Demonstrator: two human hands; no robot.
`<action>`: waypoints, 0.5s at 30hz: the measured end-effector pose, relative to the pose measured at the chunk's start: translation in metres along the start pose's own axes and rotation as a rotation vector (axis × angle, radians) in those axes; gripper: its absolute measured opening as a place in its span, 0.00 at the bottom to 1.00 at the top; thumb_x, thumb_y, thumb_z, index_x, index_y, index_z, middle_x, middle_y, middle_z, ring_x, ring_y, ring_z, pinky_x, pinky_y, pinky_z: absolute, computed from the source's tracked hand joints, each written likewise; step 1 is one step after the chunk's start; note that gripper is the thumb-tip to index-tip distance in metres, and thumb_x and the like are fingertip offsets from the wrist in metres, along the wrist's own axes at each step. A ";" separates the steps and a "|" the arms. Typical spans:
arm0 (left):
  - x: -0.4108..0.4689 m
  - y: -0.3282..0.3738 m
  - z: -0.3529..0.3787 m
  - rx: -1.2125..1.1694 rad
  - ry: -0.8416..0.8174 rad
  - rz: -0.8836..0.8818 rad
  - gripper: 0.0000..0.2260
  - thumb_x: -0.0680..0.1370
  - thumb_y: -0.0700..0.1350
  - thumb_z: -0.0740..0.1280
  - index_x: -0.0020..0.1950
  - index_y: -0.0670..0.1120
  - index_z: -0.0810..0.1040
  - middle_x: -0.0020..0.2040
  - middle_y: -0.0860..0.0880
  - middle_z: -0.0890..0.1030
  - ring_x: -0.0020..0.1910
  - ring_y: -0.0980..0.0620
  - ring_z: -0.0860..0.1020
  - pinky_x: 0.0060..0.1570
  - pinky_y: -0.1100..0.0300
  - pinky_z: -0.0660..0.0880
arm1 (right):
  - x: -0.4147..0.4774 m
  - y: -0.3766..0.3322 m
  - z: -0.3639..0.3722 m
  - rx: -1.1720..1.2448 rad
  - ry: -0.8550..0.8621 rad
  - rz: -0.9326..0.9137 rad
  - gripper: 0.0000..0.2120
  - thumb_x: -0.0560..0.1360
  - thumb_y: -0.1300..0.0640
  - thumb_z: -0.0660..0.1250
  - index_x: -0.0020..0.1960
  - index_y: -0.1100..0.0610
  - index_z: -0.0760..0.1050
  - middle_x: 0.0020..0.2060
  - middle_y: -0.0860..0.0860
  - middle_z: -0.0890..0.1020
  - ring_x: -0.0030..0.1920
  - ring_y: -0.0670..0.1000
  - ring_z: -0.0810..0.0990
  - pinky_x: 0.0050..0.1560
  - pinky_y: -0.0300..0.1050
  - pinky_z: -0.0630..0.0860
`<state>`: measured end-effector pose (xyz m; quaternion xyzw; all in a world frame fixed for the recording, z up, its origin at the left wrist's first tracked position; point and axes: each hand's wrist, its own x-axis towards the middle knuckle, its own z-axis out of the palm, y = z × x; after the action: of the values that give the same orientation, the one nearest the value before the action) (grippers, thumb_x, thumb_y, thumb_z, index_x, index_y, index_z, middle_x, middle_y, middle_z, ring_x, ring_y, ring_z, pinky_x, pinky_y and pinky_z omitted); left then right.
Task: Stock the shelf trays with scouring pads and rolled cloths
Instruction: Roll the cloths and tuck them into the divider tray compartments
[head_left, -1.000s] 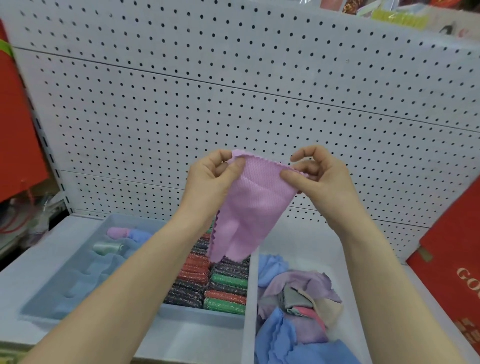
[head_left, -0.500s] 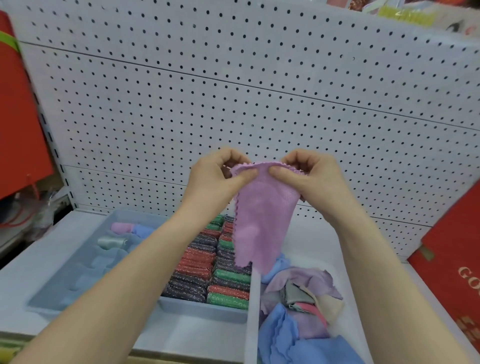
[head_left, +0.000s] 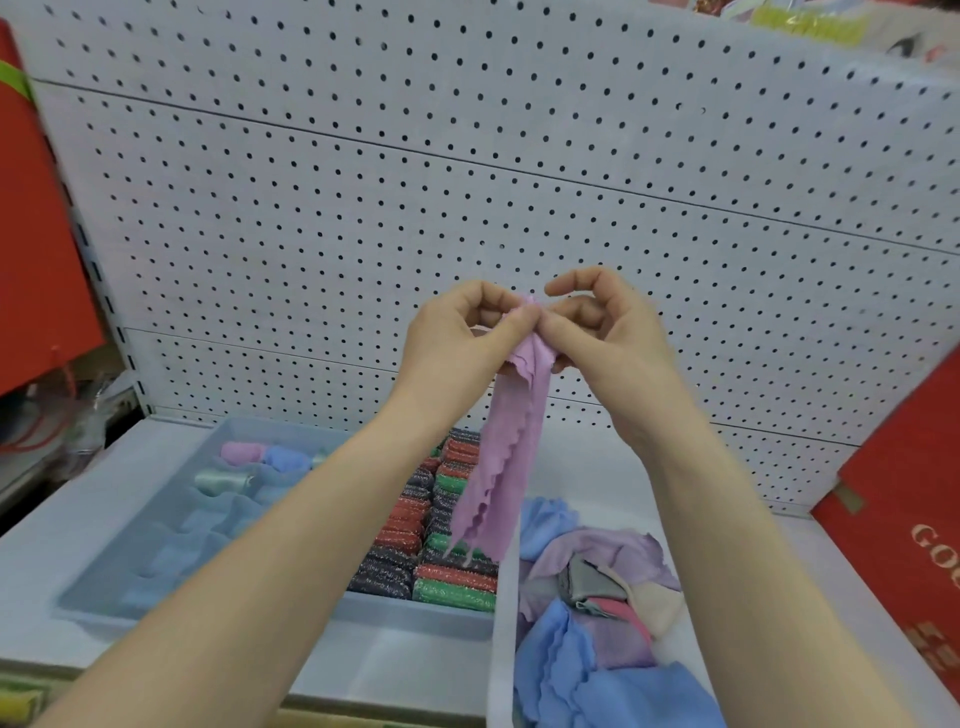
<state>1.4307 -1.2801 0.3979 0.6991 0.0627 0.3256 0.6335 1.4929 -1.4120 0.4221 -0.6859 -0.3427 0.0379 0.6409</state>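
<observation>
Now left hand (head_left: 462, 338) and right hand (head_left: 608, 338) pinch the cloth (head_left: 511, 447) by its bunched top, thumbs against forefingers; it dangles toward six o'clock over the pads (head_left: 415, 540). Loose pinch, and it could unfold or drop.

Bright, even, nearly shadowless light; wide-angle bowing at edges, soft blur throughout.

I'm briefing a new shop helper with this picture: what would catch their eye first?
First, the lilac cloth, pinched at its top by the left hand and right hand at mid-frame, hanging as a narrow strip before the white pegboard. Below it, glittery red, green and dark scouring pads sit in rows in the grey tray, with a heap of loose cloths to their right.
</observation>
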 end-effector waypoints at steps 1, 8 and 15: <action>0.000 0.000 0.000 -0.018 0.005 -0.012 0.06 0.71 0.51 0.73 0.42 0.49 0.81 0.40 0.45 0.84 0.42 0.43 0.84 0.48 0.42 0.81 | -0.001 0.001 -0.001 -0.014 -0.015 -0.009 0.08 0.77 0.64 0.68 0.54 0.55 0.74 0.40 0.57 0.82 0.40 0.52 0.80 0.44 0.47 0.77; -0.005 0.004 -0.004 -0.072 0.030 -0.004 0.03 0.78 0.43 0.69 0.50 0.46 0.82 0.40 0.50 0.86 0.39 0.52 0.83 0.42 0.55 0.81 | -0.007 0.004 0.001 -0.119 -0.024 -0.063 0.16 0.72 0.66 0.72 0.56 0.53 0.73 0.47 0.52 0.83 0.42 0.55 0.82 0.45 0.49 0.80; -0.010 -0.023 -0.016 0.011 -0.262 -0.166 0.28 0.71 0.44 0.77 0.69 0.50 0.73 0.59 0.51 0.82 0.59 0.55 0.80 0.61 0.56 0.75 | -0.001 0.003 -0.010 0.054 -0.068 -0.054 0.17 0.73 0.70 0.69 0.56 0.54 0.73 0.43 0.55 0.82 0.41 0.53 0.78 0.46 0.45 0.76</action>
<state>1.4221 -1.2667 0.3723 0.7314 0.0387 0.1777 0.6573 1.4984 -1.4210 0.4212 -0.6572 -0.3814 0.0529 0.6479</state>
